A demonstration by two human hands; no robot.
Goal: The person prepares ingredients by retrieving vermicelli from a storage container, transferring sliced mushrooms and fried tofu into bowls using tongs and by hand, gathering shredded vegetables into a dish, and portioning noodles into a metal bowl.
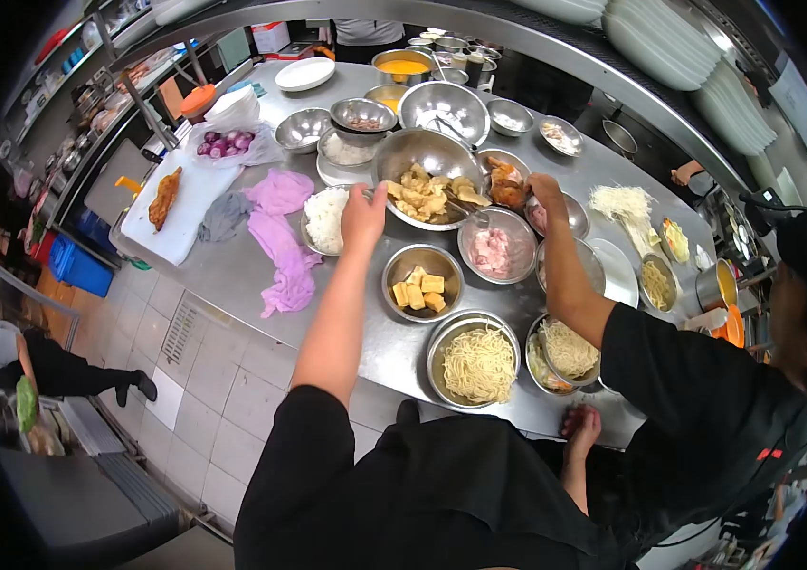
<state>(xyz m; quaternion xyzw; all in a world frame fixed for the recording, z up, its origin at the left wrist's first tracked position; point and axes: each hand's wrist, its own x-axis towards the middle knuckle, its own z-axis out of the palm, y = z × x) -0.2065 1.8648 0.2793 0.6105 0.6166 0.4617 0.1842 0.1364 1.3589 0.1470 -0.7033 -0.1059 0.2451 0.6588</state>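
The left hand (361,217) is reaching away from the person across the desk (218,275) to a large metal bowl (422,147) of pale brown pieces (419,193). Its fingers are pinching the bowl's left rim, with the thumb lying along it. The bowl is sitting around the middle of the desk, well in from the near edge. Being round, it is offering no long axis; its mouth is opening toward the person, and the pieces are gathering at the near side. Whether its base is fully resting, I cannot tell.

The bowl is lying just beyond and to the right of the left fingers, so the left hand is much the nearer. The right hand (582,427) is hanging low by the near edge, well apart from the bowl; its fingers are curling inward, but I cannot tell whether they are closing on anything.

From the right, a co-worker's hand (546,190) is reaching in beside a browned piece (508,187), past the bowl's right side. White rice (327,218) is lying just beside the left wrist. Yellow blocks (415,288) and pink meat (492,252) are lying nearer the person, with noodles (477,366) close to the near edge.
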